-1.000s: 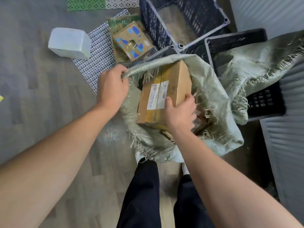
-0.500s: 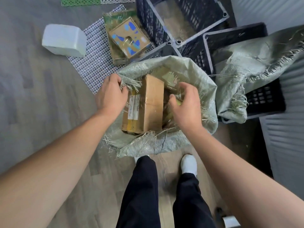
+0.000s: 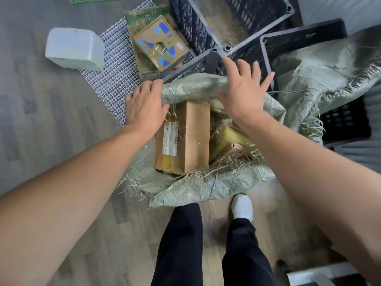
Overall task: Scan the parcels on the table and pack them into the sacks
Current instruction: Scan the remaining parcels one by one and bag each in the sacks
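Observation:
A green woven sack (image 3: 206, 186) stands open on the floor in front of my legs. Inside it a brown cardboard parcel (image 3: 191, 139) with a white label lies on its side, next to a yellow parcel (image 3: 228, 139). My left hand (image 3: 144, 106) pinches the sack's left rim, thumb inside and fingers outside. Spread flat with its fingers apart, my right hand (image 3: 245, 89) rests on the sack's far rim and holds nothing. Neither hand touches the cardboard parcel.
A second green sack (image 3: 329, 69) is draped over a black crate (image 3: 346, 124) at the right. More black crates (image 3: 237, 21) stand behind. A box with blue patches (image 3: 160, 48) lies on a white mesh mat (image 3: 115, 75), beside a white block (image 3: 74, 49).
My right hand let go of the cardboard parcel, which sank into the sack, then moved up to the far rim with fingers spread. My left hand stayed on the rim.

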Tool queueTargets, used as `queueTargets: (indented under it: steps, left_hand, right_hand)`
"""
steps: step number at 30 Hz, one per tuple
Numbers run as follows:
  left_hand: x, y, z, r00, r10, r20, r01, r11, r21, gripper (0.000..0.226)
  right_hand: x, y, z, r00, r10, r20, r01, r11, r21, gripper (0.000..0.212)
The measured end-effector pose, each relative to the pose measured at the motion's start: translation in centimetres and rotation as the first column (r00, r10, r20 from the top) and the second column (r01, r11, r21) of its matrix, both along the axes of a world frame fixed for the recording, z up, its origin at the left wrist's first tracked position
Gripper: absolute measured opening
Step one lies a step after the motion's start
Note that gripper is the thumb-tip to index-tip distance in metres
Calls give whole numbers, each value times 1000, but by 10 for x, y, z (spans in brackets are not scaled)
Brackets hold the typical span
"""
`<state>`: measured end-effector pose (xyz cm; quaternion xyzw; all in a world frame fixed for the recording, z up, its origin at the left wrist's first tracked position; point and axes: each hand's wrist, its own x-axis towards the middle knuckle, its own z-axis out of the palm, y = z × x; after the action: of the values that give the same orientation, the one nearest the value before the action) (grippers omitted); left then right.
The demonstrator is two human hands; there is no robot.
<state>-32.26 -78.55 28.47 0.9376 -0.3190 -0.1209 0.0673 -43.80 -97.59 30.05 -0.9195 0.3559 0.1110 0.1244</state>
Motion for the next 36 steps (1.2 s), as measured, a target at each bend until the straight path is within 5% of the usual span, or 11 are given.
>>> queueTargets:
  steps: [5, 11, 14, 22, 27, 29, 31, 36]
  left_hand:
    - [9, 0, 5, 993, 90, -80, -97, 992, -84, 22]
    - [42, -45, 61, 989, 149, -4, -142, 928, -345, 32]
    - [46, -64, 76, 991, 136, 14, -123, 926, -357, 30]
    - [12, -47, 51, 996, 91, -7, -91, 981, -170, 30]
    - [-24, -44, 49, 988, 15, 151, 21, 971, -238, 38]
    - [-49, -41, 49, 973, -69, 219, 130, 951, -280, 35]
    - [-75, -38, 42, 971, -201, 132, 230, 937, -263, 32]
    - [-120, -29, 18, 938, -292, -185, 313, 945, 95, 50]
  right_hand:
    - [-10, -16, -12, 974, -212, 76, 193, 961, 196, 23]
    - [23, -64, 45, 873, -351, 340, 303, 935, 186, 29]
    - [29, -78, 58, 839, -390, 378, 365, 920, 140, 27]
    - [-24, -52, 17, 888, -339, 310, 233, 914, 333, 36]
    - [-54, -15, 16, 839, -33, 544, 3, 998, 56, 40]
    - [-70, 2, 7, 866, 19, 499, -88, 990, 115, 35]
    - [-87, 17, -8, 933, 28, 359, -122, 963, 242, 41]
    - [-114, 25, -35, 994, 69, 89, -98, 918, 384, 68]
